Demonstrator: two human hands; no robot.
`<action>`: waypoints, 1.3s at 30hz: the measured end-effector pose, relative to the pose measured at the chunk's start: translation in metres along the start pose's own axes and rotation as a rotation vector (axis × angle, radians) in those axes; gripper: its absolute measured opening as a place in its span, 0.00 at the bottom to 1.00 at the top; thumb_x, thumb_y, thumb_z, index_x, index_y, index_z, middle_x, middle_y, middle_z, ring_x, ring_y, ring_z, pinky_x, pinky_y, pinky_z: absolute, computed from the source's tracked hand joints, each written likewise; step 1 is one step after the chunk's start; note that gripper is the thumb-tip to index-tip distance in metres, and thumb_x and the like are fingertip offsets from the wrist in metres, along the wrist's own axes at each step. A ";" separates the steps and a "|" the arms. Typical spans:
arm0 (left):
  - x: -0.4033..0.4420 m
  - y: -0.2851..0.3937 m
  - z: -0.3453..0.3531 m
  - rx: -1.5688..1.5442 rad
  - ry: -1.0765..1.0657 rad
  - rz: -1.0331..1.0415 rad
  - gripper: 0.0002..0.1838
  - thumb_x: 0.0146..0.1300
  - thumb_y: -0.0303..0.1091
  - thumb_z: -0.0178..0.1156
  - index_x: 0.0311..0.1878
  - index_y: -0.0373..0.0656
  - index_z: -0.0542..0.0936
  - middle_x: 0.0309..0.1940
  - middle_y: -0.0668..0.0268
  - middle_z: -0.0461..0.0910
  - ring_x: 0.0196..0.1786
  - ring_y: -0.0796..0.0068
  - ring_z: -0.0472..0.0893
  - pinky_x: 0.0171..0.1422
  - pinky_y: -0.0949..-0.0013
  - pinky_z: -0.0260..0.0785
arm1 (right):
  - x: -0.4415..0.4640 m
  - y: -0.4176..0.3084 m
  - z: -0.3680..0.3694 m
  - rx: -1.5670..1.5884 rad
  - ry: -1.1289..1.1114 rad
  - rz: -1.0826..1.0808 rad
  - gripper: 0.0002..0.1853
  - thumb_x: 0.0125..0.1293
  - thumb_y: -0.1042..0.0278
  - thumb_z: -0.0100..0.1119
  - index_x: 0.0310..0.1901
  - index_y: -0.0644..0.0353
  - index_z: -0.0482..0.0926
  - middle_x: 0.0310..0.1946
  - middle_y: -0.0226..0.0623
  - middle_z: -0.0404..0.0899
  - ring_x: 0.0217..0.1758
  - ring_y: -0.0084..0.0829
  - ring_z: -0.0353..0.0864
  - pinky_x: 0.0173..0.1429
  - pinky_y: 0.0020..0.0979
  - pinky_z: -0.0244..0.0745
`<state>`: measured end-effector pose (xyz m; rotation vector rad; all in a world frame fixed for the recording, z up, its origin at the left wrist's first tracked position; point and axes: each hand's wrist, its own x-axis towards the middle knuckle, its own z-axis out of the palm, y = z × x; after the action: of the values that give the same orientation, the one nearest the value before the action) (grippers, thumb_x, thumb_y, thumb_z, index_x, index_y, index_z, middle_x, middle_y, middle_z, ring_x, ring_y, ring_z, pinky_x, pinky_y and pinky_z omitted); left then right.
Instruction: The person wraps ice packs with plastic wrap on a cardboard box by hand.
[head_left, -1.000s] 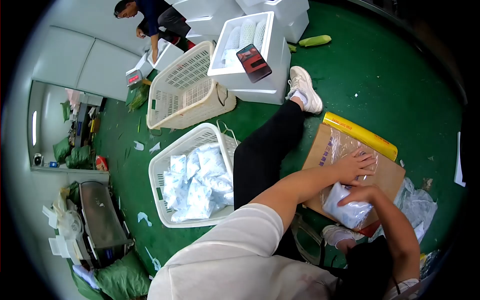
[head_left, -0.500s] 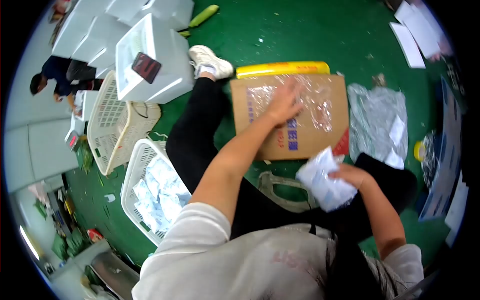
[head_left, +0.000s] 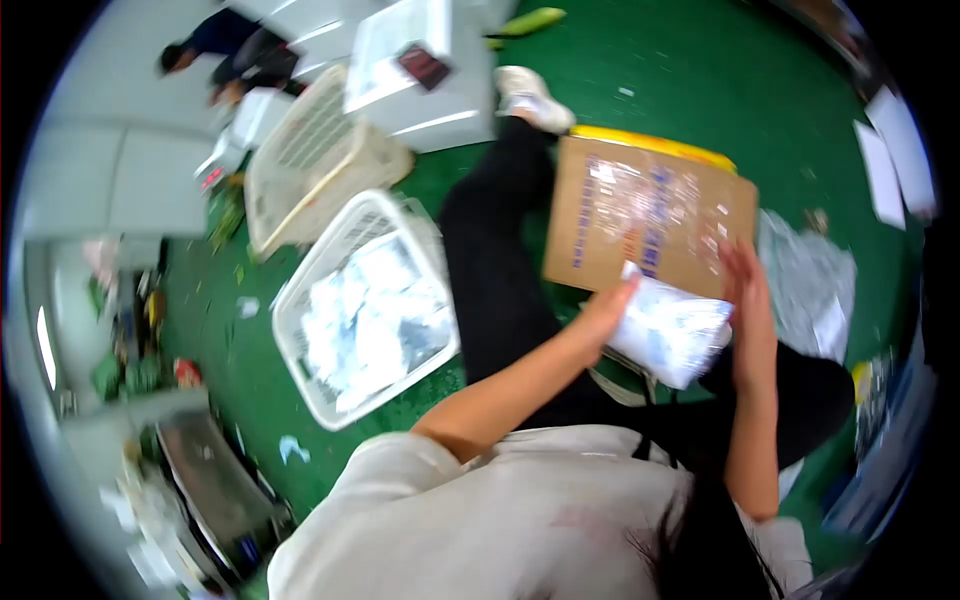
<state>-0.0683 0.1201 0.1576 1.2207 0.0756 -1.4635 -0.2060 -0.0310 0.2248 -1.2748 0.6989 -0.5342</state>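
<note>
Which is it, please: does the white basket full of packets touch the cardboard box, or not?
Apart. The head view shows the person's black-clad leg running between the basket and the cardboard box.
</note>
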 end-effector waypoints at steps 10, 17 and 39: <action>-0.120 0.003 -0.061 -0.355 -0.088 0.507 0.42 0.65 0.62 0.57 0.75 0.50 0.58 0.67 0.57 0.70 0.67 0.62 0.72 0.72 0.56 0.63 | -0.050 0.007 0.113 0.209 -0.294 -0.227 0.36 0.73 0.58 0.48 0.76 0.60 0.49 0.73 0.52 0.57 0.70 0.44 0.67 0.73 0.42 0.60; -0.213 -0.038 -0.299 -0.384 0.650 0.756 0.34 0.73 0.58 0.39 0.72 0.43 0.65 0.70 0.58 0.67 0.70 0.56 0.68 0.74 0.52 0.59 | -0.071 -0.039 -0.041 -0.147 0.372 -0.454 0.26 0.72 0.74 0.48 0.70 0.69 0.60 0.67 0.49 0.68 0.53 0.28 0.80 0.63 0.31 0.70; 0.114 0.077 -0.047 0.300 0.804 0.507 0.24 0.72 0.31 0.52 0.69 0.42 0.66 0.36 0.64 0.79 0.35 0.75 0.78 0.41 0.72 0.72 | 0.019 0.444 -0.715 -1.232 0.975 0.645 0.59 0.49 0.31 0.69 0.70 0.75 0.60 0.69 0.61 0.63 0.74 0.54 0.60 0.76 0.44 0.57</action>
<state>0.0434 0.0466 0.1006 1.8545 0.0816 -0.4979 -0.7217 -0.4260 -0.3100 -1.7101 2.4123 -0.0937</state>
